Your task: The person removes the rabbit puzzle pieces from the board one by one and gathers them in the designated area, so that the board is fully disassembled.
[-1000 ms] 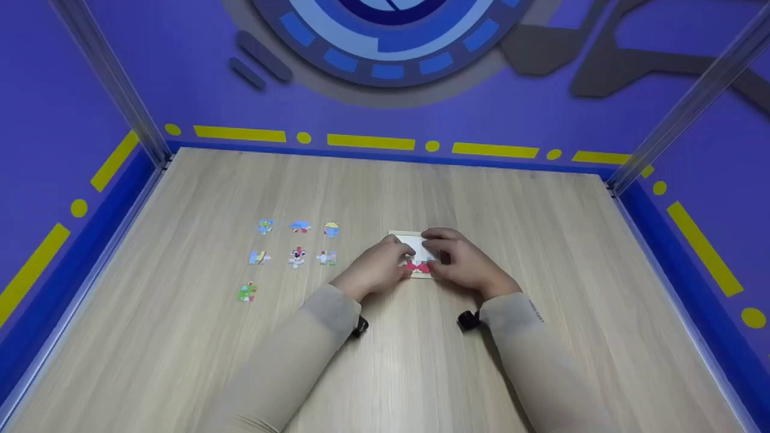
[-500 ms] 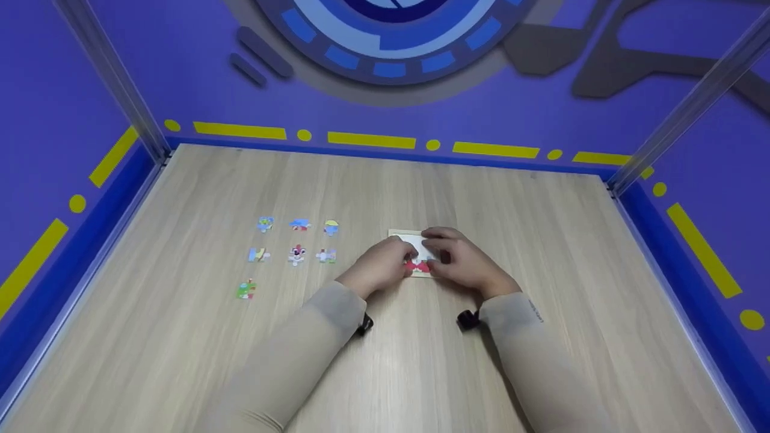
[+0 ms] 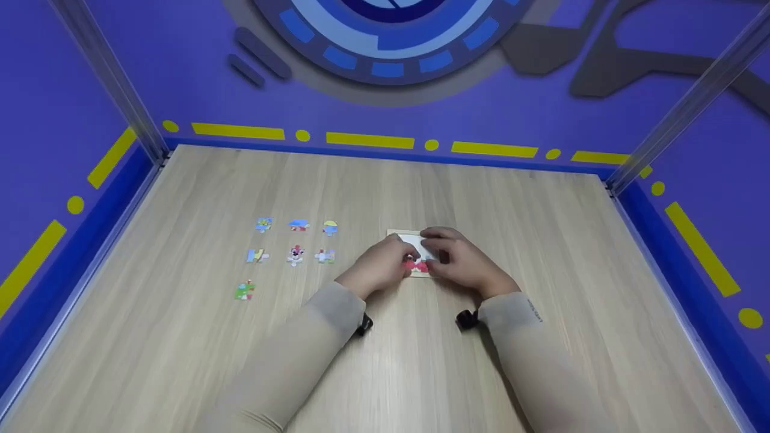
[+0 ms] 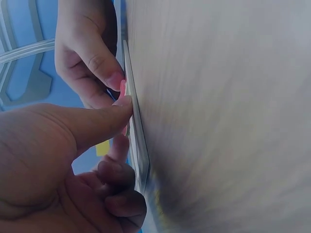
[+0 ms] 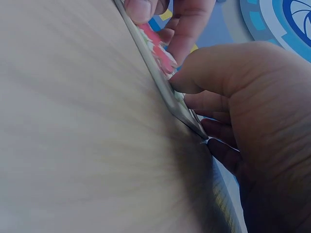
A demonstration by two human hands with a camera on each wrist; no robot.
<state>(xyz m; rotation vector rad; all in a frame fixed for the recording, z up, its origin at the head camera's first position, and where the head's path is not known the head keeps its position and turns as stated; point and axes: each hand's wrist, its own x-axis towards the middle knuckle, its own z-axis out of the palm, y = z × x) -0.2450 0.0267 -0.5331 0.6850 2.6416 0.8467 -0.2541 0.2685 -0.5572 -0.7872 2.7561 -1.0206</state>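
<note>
A small puzzle tray (image 3: 406,232) with a pale rim and a white inside lies on the table. Red-patterned puzzle pieces (image 3: 419,266) sit along its near edge. My left hand (image 3: 379,264) reaches in from the left, pinching a red puzzle piece (image 5: 165,59) between thumb and fingers, low at the tray. From the other side, my right hand (image 3: 463,258) holds the tray's right side. Its thumb (image 5: 187,80) presses at the near rim beside the pieces, while other fingers lie along the tray's edge. Both hands hide parts of the tray.
Several loose puzzle pieces lie in rows to the left, among them a character piece (image 3: 296,255) and a green one (image 3: 245,291). The wooden table (image 3: 385,373) is bounded by blue-purple panels (image 3: 385,114) and metal posts.
My left hand has shifted slightly, its fingers moving a little over the red pieces at the near edge. The right hand stays in place on the tray.
</note>
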